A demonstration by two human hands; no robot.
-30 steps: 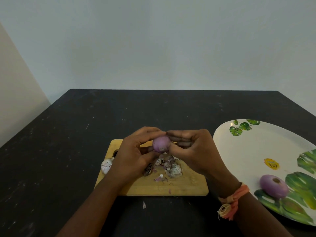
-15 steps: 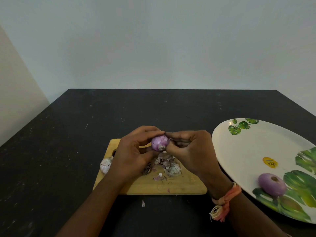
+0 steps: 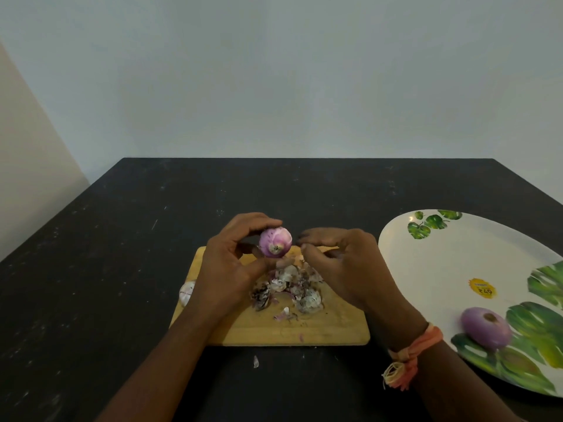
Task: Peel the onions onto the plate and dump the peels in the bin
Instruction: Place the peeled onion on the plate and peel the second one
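Observation:
My left hand [image 3: 227,269] grips a small purple onion [image 3: 275,242] between fingers and thumb, above the wooden cutting board [image 3: 332,330]. Its root end faces me. My right hand [image 3: 344,266] hovers just right of the onion, fingers curled, thumb and forefinger close together; whether they pinch a bit of skin I cannot tell. A heap of dry onion peels [image 3: 289,290] lies on the board under both hands. A peeled purple onion [image 3: 486,327] rests on the white leaf-patterned plate [image 3: 441,269] at the right.
An unpeeled whitish onion [image 3: 186,292] sits at the board's left edge, partly hidden by my left wrist. One loose peel scrap [image 3: 256,360] lies on the black table [image 3: 122,239] in front of the board. No bin is in view.
My right hand has come off the onion and moved a little to the right. My left hand has turned the onion so its root end faces me.

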